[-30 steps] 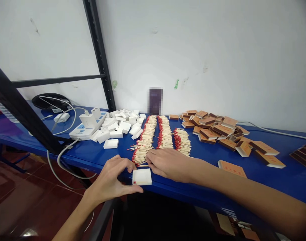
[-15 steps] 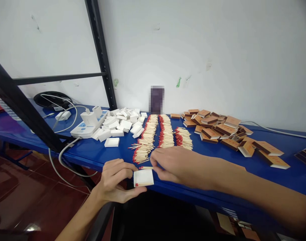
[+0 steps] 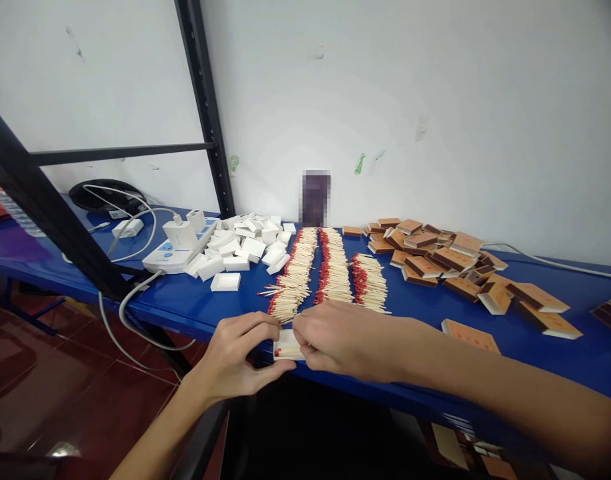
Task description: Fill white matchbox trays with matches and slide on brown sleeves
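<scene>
At the table's front edge, my left hand [image 3: 240, 353] grips a small white matchbox tray [image 3: 284, 339] between thumb and fingers. A few red-tipped matches [image 3: 291, 353] lie along the tray's near side. My right hand [image 3: 345, 337] is closed, its pinched fingertips over the right end of the tray; whatever they hold is hidden. Just beyond both hands, loose matches are laid in a left row [image 3: 300, 263], a middle row [image 3: 334, 263] and a shorter right row [image 3: 370, 280], red heads to the left.
White trays [image 3: 245, 243] are heaped at back left, beside a power strip [image 3: 168, 259] with cables. Brown matchboxes [image 3: 435, 257] pile up at right; a single matchbox [image 3: 469, 335] lies near my right forearm. A black shelf post [image 3: 203, 100] rises at left from the blue table [image 3: 530, 353].
My right hand has moved slightly left and down, bringing its fingers over the tray. The match seen in its pinch is no longer visible there. More matches show in the tray.
</scene>
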The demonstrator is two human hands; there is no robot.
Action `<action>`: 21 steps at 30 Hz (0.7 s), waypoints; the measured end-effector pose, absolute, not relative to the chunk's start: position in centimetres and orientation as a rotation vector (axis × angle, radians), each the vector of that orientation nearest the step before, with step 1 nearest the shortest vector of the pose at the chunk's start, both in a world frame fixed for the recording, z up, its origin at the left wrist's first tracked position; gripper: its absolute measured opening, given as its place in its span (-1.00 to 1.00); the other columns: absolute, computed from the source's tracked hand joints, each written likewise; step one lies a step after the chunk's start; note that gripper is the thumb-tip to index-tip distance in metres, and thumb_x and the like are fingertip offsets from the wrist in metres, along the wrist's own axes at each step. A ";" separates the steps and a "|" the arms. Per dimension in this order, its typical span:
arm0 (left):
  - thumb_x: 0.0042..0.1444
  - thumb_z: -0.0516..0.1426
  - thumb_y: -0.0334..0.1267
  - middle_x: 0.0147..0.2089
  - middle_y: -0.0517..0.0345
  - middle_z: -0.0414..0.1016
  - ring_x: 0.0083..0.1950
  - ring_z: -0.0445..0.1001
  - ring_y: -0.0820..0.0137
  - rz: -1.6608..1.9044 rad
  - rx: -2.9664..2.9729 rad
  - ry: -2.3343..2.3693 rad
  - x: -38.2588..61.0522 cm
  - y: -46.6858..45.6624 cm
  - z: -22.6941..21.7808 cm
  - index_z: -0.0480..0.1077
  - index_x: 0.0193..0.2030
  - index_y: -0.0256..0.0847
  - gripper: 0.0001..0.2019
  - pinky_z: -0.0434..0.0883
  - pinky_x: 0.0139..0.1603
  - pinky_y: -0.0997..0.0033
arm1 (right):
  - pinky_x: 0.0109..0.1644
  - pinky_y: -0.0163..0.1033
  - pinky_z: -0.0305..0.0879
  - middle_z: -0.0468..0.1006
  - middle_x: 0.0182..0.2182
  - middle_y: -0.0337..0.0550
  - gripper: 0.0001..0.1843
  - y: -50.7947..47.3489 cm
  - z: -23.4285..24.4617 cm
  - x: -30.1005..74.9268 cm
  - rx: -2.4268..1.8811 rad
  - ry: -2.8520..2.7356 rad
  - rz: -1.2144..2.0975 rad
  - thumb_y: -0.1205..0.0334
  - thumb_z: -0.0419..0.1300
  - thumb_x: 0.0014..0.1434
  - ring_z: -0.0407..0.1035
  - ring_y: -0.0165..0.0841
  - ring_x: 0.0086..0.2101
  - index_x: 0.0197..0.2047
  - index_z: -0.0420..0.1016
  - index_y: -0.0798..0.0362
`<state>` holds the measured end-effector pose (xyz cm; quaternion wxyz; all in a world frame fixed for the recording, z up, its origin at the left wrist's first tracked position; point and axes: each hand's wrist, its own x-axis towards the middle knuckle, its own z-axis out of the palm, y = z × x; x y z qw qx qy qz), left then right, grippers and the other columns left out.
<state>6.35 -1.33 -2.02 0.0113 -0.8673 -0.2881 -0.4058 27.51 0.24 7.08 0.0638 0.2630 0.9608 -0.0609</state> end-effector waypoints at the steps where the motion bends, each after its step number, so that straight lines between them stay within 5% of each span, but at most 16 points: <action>1: 0.04 0.34 -0.24 -0.19 0.03 0.59 -0.20 0.59 0.29 -1.258 -2.714 -0.908 6.3 -1.4 -2.0 0.36 -0.20 -0.18 -0.73 0.50 -0.21 0.36 | -0.39 -0.26 0.07 0.56 -0.37 -0.10 -0.82 0.2 7.1 27.5 0.782 2.909 -0.198 0.33 0.09 0.27 0.38 -0.34 -0.42 -0.35 0.45 0.14; 9: 0.05 0.26 -0.37 -0.17 0.04 0.56 -0.19 0.55 0.31 -1.275 -2.820 -0.885 6.1 -1.4 -1.7 0.39 -0.16 -0.21 -0.79 0.47 -0.19 0.36 | -0.38 -0.29 0.06 0.54 -0.41 -0.14 -0.84 0.6 6.3 28.3 0.929 3.035 -0.393 0.31 0.08 0.28 0.37 -0.36 -0.40 -0.33 0.42 0.12; 21: 0.02 0.32 -0.34 -0.27 0.08 0.53 -0.27 0.50 0.37 -1.323 -2.966 -0.889 5.3 -1.5 -1.2 0.37 -0.24 -0.21 -0.78 0.42 -0.26 0.42 | -0.35 -0.23 0.07 0.56 -0.24 -0.09 -0.84 1.7 2.5 28.0 1.069 3.080 0.034 0.34 -0.01 0.39 0.46 -0.27 -0.29 -0.13 0.40 0.11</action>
